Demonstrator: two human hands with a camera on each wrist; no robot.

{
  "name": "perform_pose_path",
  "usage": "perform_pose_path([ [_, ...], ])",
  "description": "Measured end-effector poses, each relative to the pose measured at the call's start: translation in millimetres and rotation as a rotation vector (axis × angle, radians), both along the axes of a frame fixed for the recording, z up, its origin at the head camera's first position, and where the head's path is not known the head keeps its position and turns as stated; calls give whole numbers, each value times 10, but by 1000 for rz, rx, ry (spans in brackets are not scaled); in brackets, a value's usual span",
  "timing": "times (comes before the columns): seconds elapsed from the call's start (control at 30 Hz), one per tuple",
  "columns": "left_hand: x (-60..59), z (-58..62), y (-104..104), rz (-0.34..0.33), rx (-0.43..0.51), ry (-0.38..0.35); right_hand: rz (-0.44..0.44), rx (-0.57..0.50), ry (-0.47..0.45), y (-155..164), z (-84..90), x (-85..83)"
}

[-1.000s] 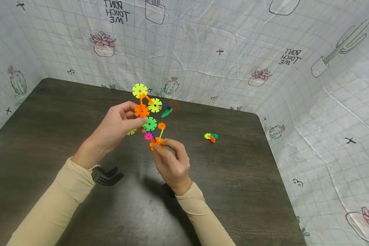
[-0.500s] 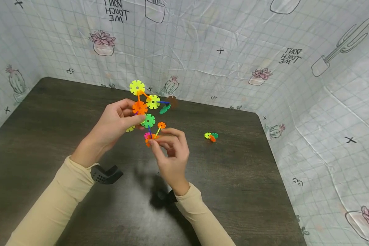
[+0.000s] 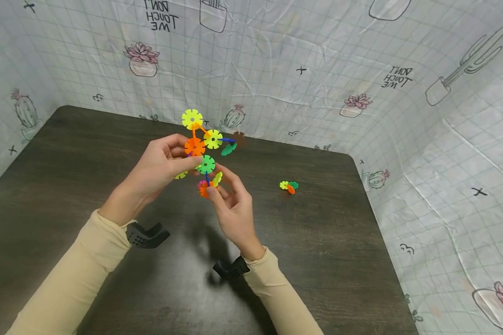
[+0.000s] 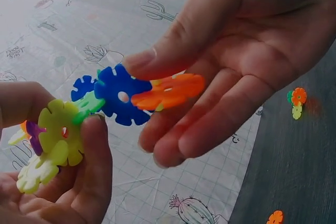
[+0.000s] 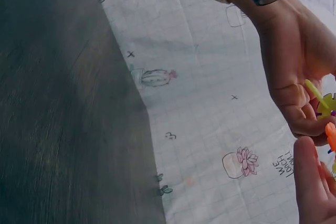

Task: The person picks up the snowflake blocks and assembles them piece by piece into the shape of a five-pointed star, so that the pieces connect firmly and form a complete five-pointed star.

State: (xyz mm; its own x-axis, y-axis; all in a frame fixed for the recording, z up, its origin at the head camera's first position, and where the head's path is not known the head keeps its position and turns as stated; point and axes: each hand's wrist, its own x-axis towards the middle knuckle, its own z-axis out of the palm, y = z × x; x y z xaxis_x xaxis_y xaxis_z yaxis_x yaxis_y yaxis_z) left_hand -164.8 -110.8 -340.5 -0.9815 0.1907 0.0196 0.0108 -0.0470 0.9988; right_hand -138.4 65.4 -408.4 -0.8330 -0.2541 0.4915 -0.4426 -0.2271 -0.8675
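Head view showed a disc chain (image 3: 195, 148) of flat, smooth, plastic-looking rounds with notched rims, held above the tabletop (image 3: 327, 242) in two hands. Its green disc (image 3: 208, 164) had slots cut all round like petals. To the left of the green disc, the left hand (image 3: 157, 163) had its grip narrowed to a pinch on the chain, the thumb tip at the disc's rim. Below the green disc, the right hand (image 3: 236, 209) pinched too, its thumb on an orange disc (image 3: 203, 190) by a blue disc (image 3: 207, 178) seen edge-on. Left wrist view gave the blue disc face-on, round-holed, under the right thumb, with the other fingers loosely bent beyond. Above the green disc stood two bright yellow discs (image 3: 192, 119); up and right of it, a dull brown disc (image 3: 240, 139). Well to the right of the green disc, a loose cluster (image 3: 288, 186) of yellow, green and orange pieces lay on the dark, wood-grained surface. Beyond the green disc hung a creased curtain (image 3: 272, 51), grid-printed with cacti and pink succulents.
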Motion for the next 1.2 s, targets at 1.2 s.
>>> perform_pose_path([
  [1.2,11,15,-60,-127,-128,-44,10,-56,41,-41,-70,59],
])
